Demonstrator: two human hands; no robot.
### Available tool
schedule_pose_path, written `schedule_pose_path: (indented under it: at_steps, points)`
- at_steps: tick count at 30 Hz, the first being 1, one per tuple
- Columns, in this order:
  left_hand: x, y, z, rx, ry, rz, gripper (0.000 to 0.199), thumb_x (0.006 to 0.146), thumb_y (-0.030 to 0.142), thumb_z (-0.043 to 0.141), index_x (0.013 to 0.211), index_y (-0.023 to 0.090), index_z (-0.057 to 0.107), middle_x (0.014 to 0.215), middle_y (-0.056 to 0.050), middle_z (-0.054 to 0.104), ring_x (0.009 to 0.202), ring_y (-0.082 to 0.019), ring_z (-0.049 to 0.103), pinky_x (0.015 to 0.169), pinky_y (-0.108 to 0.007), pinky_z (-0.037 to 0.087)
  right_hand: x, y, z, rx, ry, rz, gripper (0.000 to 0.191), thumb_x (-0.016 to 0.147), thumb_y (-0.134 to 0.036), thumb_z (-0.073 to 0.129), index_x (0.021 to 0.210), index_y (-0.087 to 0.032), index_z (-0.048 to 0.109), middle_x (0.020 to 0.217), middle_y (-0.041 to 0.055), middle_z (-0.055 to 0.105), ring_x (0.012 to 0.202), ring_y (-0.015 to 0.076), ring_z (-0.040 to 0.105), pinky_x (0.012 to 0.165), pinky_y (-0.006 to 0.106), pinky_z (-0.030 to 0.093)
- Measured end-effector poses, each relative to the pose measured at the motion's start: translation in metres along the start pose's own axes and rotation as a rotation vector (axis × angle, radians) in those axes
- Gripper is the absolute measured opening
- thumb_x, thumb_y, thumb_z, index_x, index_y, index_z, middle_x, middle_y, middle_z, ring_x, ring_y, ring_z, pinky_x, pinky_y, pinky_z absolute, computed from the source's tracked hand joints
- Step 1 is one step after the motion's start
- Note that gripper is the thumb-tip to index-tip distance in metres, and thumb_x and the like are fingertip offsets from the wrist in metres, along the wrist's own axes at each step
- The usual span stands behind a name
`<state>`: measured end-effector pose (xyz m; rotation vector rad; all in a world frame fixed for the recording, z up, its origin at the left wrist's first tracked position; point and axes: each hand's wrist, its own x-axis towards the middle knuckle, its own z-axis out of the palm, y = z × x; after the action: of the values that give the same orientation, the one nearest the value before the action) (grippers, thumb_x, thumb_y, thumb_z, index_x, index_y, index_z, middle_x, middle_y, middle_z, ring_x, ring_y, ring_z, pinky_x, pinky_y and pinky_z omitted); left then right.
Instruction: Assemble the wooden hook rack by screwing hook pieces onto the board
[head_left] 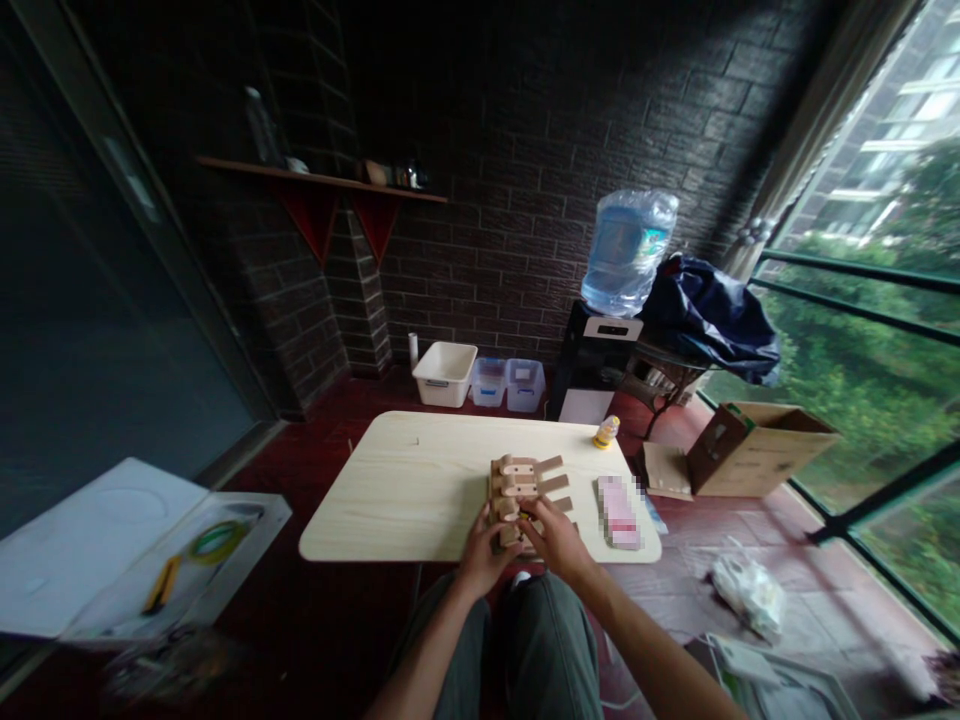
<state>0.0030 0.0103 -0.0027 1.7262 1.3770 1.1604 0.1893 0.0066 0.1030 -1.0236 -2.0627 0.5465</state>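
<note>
A wooden assembly (517,480) lies near the front edge of the pale table. It has several rounded pegs along its left side and flat slats sticking out to the right. My left hand (484,550) is closed on its near left part, thumb and fingers around the wood. Over the near middle of the assembly, my right hand (556,535) has its fingers pinched together at a small dark and yellow thing (523,516). Fingers cover most of that small thing, so its kind cannot be made out. The nearest pegs are partly hidden by both hands.
On the table (405,480) stand a yellow-and-white bottle (606,432) and a blurred pink item (619,512). A tiny peg (418,441) is at the far left. Around are plastic bins (446,390), a water dispenser (596,365), a cardboard box (757,455) and an open white case (225,570).
</note>
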Motion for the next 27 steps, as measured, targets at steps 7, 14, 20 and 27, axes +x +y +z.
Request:
schedule_pose_path:
  at_steps: [7,14,20,27]
  points:
    - [0.0,0.005,-0.004,0.0,-0.017,-0.007,0.038,0.078,0.041,0.079,0.114,0.027,0.076,0.161,-0.01,0.046,0.155,-0.034,0.032,0.124,-0.052,0.037,-0.008,-0.008,0.002,-0.006,-0.033,-0.069,0.038,0.103,-0.023,0.049,0.14,-0.029,0.056,0.13,0.01,0.067,0.124,0.0233,0.064,0.105,0.043,0.053]
    - [0.0,0.005,-0.004,0.004,-0.03,-0.022,0.039,0.077,0.043,0.081,0.113,0.028,0.077,0.16,-0.009,0.047,0.153,-0.033,0.037,0.124,-0.052,0.036,0.001,-0.002,0.01,0.018,0.051,0.008,0.031,0.1,-0.025,0.058,0.129,-0.028,0.065,0.118,0.0094,0.067,0.103,0.0227,0.068,0.09,0.038,0.059]
    - [0.001,-0.001,-0.002,0.012,-0.021,-0.012,0.04,0.077,0.046,0.082,0.112,0.028,0.077,0.162,-0.009,0.044,0.155,-0.034,0.034,0.124,-0.053,0.037,-0.004,-0.003,0.001,0.038,0.024,-0.009,0.034,0.1,-0.027,0.056,0.133,-0.028,0.061,0.127,0.0098,0.068,0.119,0.0242,0.065,0.101,0.042,0.055]
    - [0.001,0.001,-0.002,-0.019,-0.007,0.025,0.036,0.078,0.047,0.082,0.107,0.026,0.078,0.158,-0.01,0.048,0.152,-0.034,0.039,0.123,-0.05,0.039,-0.005,-0.003,-0.002,0.053,-0.09,0.022,0.034,0.103,-0.026,0.051,0.135,-0.029,0.059,0.125,0.0085,0.069,0.107,0.022,0.07,0.093,0.04,0.058]
